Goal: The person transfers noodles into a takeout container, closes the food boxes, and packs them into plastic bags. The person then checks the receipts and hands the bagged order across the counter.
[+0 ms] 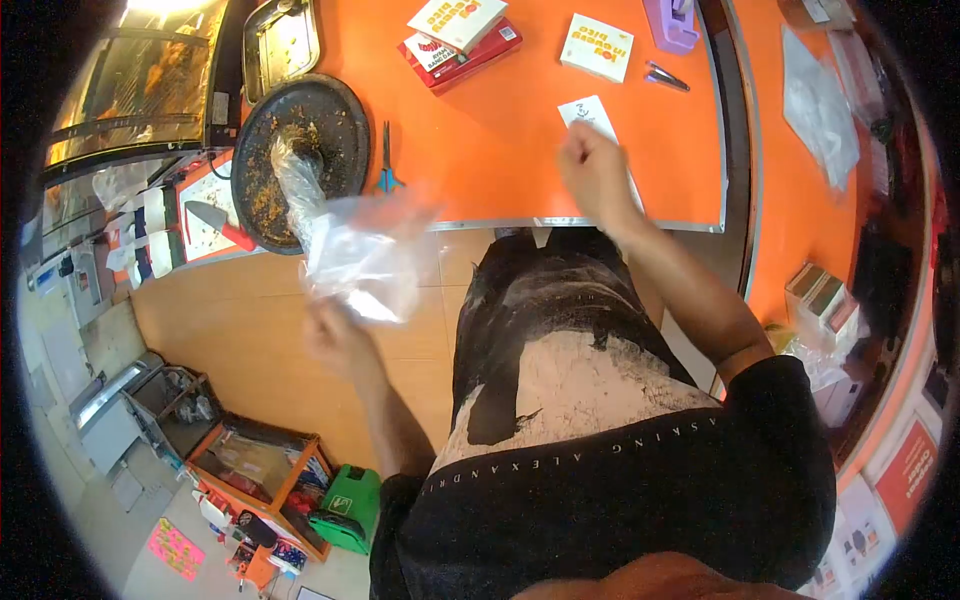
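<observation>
My left hand, blurred by motion, is closed at the lower edge of a clear plastic bag. The bag is spread out in front of the table's edge, its outline smeared. Beyond it, a plastic-wrapped, handle-like thing lies on a round black pan with brown crumbs. My right hand is raised over the table's near edge with its fingers curled in; whatever they hold, if anything, is hidden. Partly beneath that hand lies a white paper slip.
Blue-handled scissors lie on the orange table. Printed boxes and a red box stand farther back, near a purple tape dispenser. A red-handled knife is at the left; a glass display case stands behind.
</observation>
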Available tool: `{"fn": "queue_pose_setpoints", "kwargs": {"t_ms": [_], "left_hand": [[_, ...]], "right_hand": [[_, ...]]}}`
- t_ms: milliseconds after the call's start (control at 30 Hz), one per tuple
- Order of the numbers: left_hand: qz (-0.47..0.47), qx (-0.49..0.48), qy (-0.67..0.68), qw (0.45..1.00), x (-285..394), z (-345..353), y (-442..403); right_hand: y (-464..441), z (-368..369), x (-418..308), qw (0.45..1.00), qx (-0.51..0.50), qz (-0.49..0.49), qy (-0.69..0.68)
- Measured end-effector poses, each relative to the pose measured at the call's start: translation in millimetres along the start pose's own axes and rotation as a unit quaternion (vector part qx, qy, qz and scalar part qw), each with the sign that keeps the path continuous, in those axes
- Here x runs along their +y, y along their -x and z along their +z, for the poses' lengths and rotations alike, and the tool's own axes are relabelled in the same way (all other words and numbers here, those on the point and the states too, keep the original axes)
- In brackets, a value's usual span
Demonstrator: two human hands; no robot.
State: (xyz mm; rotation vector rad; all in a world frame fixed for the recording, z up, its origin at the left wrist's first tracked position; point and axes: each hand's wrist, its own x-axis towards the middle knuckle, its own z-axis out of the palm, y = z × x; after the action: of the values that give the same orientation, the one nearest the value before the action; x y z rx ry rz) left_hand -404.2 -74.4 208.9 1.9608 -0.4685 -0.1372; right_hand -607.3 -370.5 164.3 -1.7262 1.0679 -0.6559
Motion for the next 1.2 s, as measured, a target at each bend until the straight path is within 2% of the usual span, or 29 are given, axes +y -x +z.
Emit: {"fn": "queue_pose_setpoints", "kwargs": {"t_ms": [33,67,133,167,200,267,300,367,400,467,500,567,600,667,700,767,800,867,900,933,967,1000,1033,1067,1100,1133,1167,1200], "left_hand": [[-0.002,-0.002,-0.002,1.0,-10,1,1],[-0.03,0.011,0.064,0.997,-20,-1,-4],[-0.03,-0.005,0.118,0.993,-17,-13,-12],[-0.008,-0.049,0.118,0.992,-5,8,-8],[-0.067,-0.07,0.141,0.985,17,32,-7],[-0.064,-0.186,0.104,0.975,18,49,-9],[-0.058,-0.183,0.105,0.976,24,60,-13],[0.07,-0.223,0.028,0.972,38,77,-14],[0.074,-0.222,0.029,0.972,40,82,-11],[-0.031,-0.207,0.064,0.976,44,90,-6],[-0.027,-0.202,0.066,0.977,48,94,-5],[-0.152,-0.22,0.21,0.941,59,98,0],[-0.149,-0.216,0.211,0.942,61,100,3],[-0.078,-0.219,0.075,0.97,68,105,8],[-0.074,-0.215,0.075,0.971,76,111,11],[-0.034,-0.261,0.087,0.961,95,125,23],[-0.031,-0.256,0.087,0.962,98,128,26],[0.053,-0.142,0.048,0.987,105,135,31],[0.077,-0.094,0.044,0.992,113,132,30],[0.081,-0.092,0.044,0.991,116,131,31],[0.084,-0.078,0.06,0.992,118,132,33],[0.087,-0.063,0.077,0.991,118,136,34],[0.089,-0.058,0.078,0.991,115,141,36],[0.063,-0.055,0.054,0.995,114,145,36],[0.037,-0.052,0.031,0.998,115,148,37],[0.039,-0.047,0.032,0.998,121,149,47],[0.2,-0.021,-0.022,0.979,140,148,59],[0.284,-0.006,-0.046,0.958,148,154,61]], "right_hand": [[-8,-6,21,0.998,0.008,0.024,-0.052],[-7,-10,10,0.994,-0.014,0.051,-0.092],[1,2,-10,0.975,-0.13,0.087,-0.157],[9,22,-18,0.969,-0.152,0.085,-0.176],[10,35,-26,0.973,-0.172,-0.076,-0.13],[15,41,-47,0.951,-0.177,-0.242,-0.08],[17,41,-65,0.948,-0.275,-0.072,-0.142],[21,47,-67,0.917,-0.33,0.079,-0.208],[23,51,-69,0.896,-0.344,0.156,-0.234],[16,53,-47,0.887,-0.359,0.153,-0.247],[12,46,-43,0.887,-0.361,0.147,-0.246],[11,30,-42,0.907,-0.346,0.048,-0.235],[11,25,-44,0.906,-0.349,0.044,-0.235],[14,15,-51,0.904,-0.271,0.061,-0.324],[14,9,-53,0.904,-0.273,0.055,-0.325],[12,-3,-55,0.859,-0.363,0.182,-0.311],[9,-4,-51,0.859,-0.366,0.177,-0.311],[5,-5,-39,0.868,-0.309,0.175,-0.347],[-8,-22,-49,0.895,-0.329,0.155,-0.258],[-19,-29,-32,0.895,-0.329,0.151,-0.26],[-33,-36,-6,0.947,-0.279,0.116,-0.106],[-46,-40,0,0.971,-0.22,0.076,0.05],[-56,-42,3,0.971,-0.221,0.072,0.05],[-65,-46,-8,0.961,-0.195,0.129,-0.146],[-70,-47,-17,0.91,-0.162,0.182,-0.335],[-68,-42,-14,0.91,-0.165,0.178,-0.335],[-66,-32,-9,0.943,-0.164,0.075,-0.281],[-63,-28,-22,0.962,-0.156,-0.032,-0.224]]}}
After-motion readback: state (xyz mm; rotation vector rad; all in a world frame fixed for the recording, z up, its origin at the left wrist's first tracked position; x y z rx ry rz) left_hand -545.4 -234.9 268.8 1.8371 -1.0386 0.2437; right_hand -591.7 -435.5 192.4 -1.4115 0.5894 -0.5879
